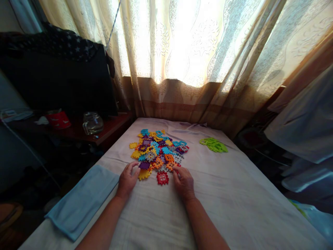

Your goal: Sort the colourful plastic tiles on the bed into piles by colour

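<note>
A loose pile of toothed plastic building tiles in yellow, purple, blue, orange, grey and red lies on the sheet in front of me. My left hand rests at the pile's near left side, thumb and fingers apart, beside a purple tile and a yellow tile. At the near right edge is my right hand, its fingers loosely bent with a gap to the thumb. Its fingertips reach the edge of an orange tile. A red windowed tile lies flat between both hands.
Green tiles form a separate heap at the right. A folded blue cloth lies along the bed's left edge. Beyond it, a dark desk holds a glass jar, a red container and a screen. Curtains hang behind.
</note>
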